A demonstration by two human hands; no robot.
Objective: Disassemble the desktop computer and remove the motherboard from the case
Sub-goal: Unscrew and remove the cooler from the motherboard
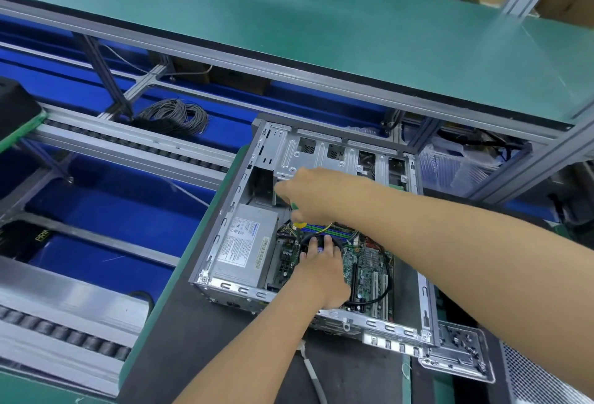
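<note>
While the open case (427, 307) lies on its side on the dark mat of the table (199, 339), the motherboard (369, 271) sits flat on the case floor, not yet freed. Nearest, the left hand (321, 267) reaches over the near rim, its fingers spread and pressing down on the round black CPU cooler (310, 238); it steadies rather than grips. I judge the step to be unfastening or unplugging something by the memory slots (321, 228), so this bracing hand should press lightly and evenly so the board does not flex. Beyond it the right hand (308, 194) curls round what looks like a green-handled tool (294, 205), though most of that is hidden. A looped black cable (385, 278) crosses the board and could snag a lift. Room is tight: the power supply (244, 246) walls the left, the drive-bay frame (321, 152) the far end, sharp sheet-metal rims all round. Upward is the clear way out, yet the green shelf (321, 33) overhangs beyond.
</note>
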